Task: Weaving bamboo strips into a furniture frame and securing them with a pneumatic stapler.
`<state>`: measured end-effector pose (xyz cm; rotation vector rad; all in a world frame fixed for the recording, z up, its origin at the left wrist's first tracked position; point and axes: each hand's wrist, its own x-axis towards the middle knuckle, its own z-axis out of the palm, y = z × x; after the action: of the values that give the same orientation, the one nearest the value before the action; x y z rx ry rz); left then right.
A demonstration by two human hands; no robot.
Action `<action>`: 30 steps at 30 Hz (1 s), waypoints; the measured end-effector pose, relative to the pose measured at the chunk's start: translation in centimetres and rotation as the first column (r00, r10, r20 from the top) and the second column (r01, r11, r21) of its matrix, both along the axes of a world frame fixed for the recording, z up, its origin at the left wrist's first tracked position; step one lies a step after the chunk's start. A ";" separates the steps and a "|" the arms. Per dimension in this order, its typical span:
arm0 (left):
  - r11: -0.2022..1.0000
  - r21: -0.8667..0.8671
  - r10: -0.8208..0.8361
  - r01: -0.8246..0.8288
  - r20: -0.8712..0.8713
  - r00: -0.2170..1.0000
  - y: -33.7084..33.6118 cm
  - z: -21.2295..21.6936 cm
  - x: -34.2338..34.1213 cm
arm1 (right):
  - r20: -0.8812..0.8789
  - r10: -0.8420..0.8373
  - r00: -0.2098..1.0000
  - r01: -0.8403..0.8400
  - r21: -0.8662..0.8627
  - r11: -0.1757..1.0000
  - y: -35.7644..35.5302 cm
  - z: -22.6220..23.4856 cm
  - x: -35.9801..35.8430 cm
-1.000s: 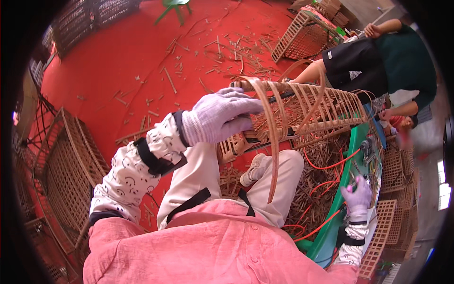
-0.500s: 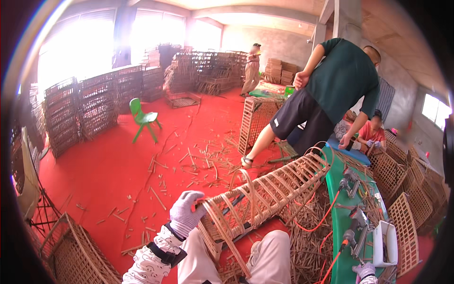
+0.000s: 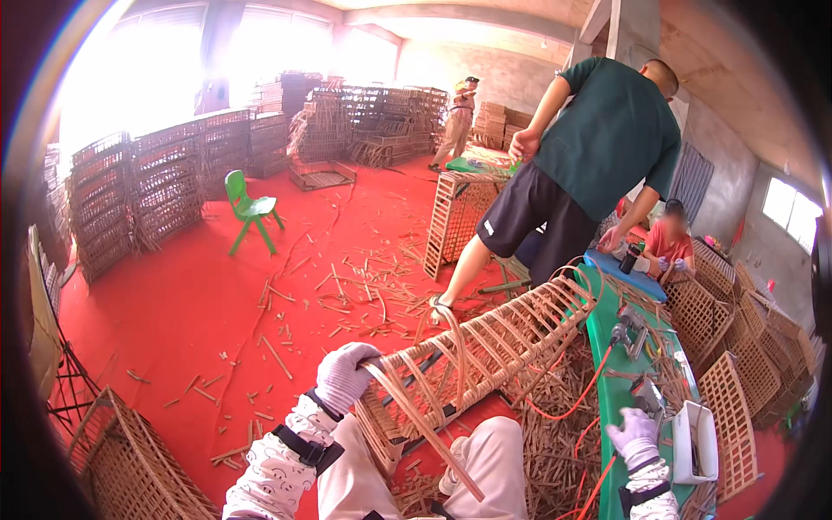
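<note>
The gloved fingers (image 3: 360,354) of the left hand (image 3: 345,377) are curled tight over the near rim of the long rattan frame (image 3: 485,351), clamped on one of its bent strips. The right hand (image 3: 634,433), gloved too, hangs over the near edge of the green workbench (image 3: 607,390), its fingers loosely apart and closed on nothing I can make out.

The red floor (image 3: 191,303) takes up most of the room, littered with short cane offcuts, seemingly the waste of trimming. Against the far wall and the left side, finished wicker crates (image 3: 165,186) stand in stacks, likely kept out of the working space. A person in a dark green shirt (image 3: 598,147) stands bent over the far end of the workbench, beside an upright slatted crate (image 3: 459,221).

The rattan frame lies slanted, its far end leaning against the workbench's left edge and its near end resting over the person's knees, a pose that brings the open ribs within reach of the gripping hand. One loose strip (image 3: 425,425) springs out from the near end down toward the lap.

A small green chair (image 3: 250,208) sits alone on the floor near the stacks. On the workbench lie a nail gun (image 3: 631,328) on an orange hose (image 3: 581,394), and a white tray (image 3: 693,442) close to the right hand, tools kept on the working side.
</note>
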<state>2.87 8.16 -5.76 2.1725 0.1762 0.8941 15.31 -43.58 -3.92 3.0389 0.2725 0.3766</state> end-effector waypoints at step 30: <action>0.994 0.104 -0.022 0.021 0.012 1.000 -0.2 -0.6 -2.7 | -0.460 0.882 -0.102 0.394 0.796 0.460 24.8 3.2 -13.9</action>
<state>0.19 7.92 -6.33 2.2597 0.1013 0.9241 1.36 -18.75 -0.73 2.8183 1.2851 -2.9105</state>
